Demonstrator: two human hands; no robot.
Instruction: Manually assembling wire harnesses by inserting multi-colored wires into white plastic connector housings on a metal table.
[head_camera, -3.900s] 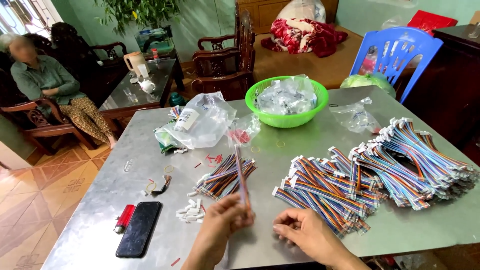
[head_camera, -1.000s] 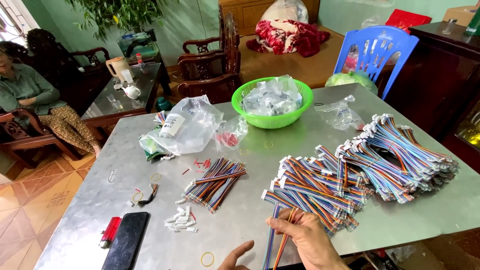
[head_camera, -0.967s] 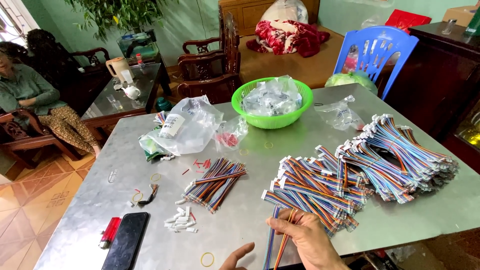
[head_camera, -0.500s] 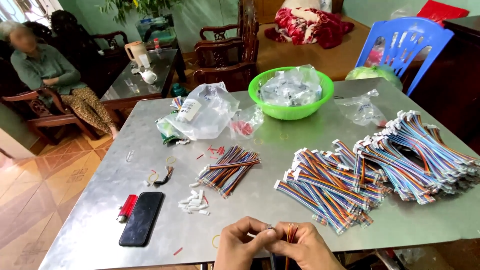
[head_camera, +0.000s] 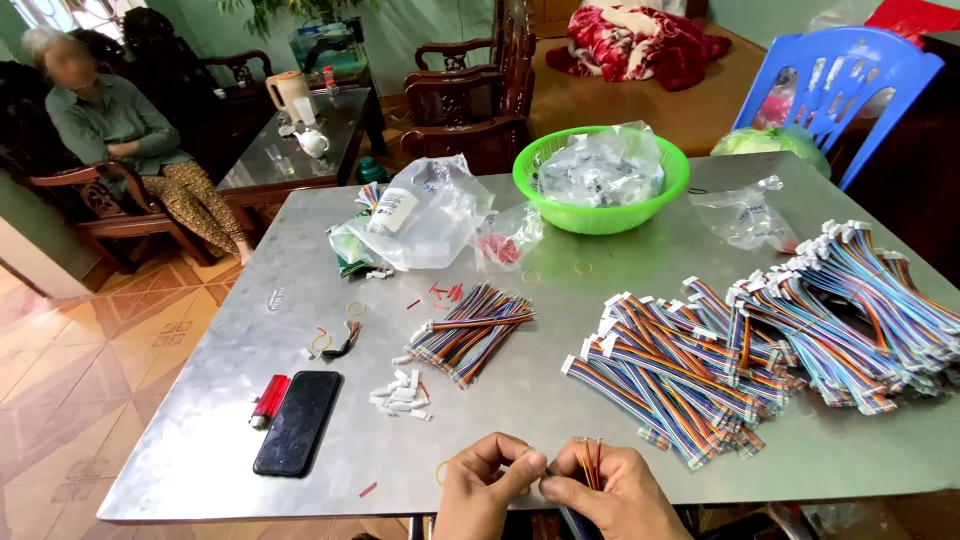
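My left hand (head_camera: 482, 487) and my right hand (head_camera: 615, 495) meet at the table's near edge. Together they pinch a thin bundle of coloured wires (head_camera: 589, 462), whose bare ends stick up between my right fingers. A yellow rubber band (head_camera: 441, 472) lies just left of my left hand. Ahead of my hands lies a small loose bunch of rainbow wires (head_camera: 473, 320) beside several white plastic connectors (head_camera: 402, 394). To the right, a large pile of finished rainbow ribbon cables with white plugs (head_camera: 770, 340) spreads across the metal table (head_camera: 220, 430).
A black phone (head_camera: 299, 421) and red lighter (head_camera: 270, 399) lie at the near left. A green bowl of bagged parts (head_camera: 601, 178) and clear plastic bags (head_camera: 425, 215) stand at the back. A seated person (head_camera: 115, 135) is far left; a blue chair (head_camera: 845, 80) far right.
My hands have come together at the table's near edge on the wire bundle. Earlier my right hand reached alone toward the cable pile. The view has shifted slightly.
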